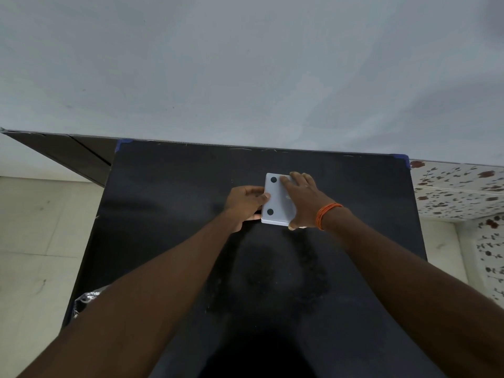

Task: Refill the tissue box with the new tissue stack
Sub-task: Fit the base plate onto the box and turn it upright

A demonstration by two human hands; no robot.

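Note:
A white tissue box (276, 199) lies bottom-up on the black table (169, 203), two round dark feet showing on its left side. My left hand (244, 203) grips the box's left edge, thumb on top. My right hand (305, 199) lies over the box's right half, fingers spread across the top and thumb at the near corner. An orange thread band circles my right wrist. No tissue stack shows in this view.
The table's far edge (261, 148) meets a pale grey wall. A crinkled clear wrapper (87, 297) sticks out at the table's near left edge. Light floor tiles lie to the left, a flower-patterned surface (458, 186) to the right.

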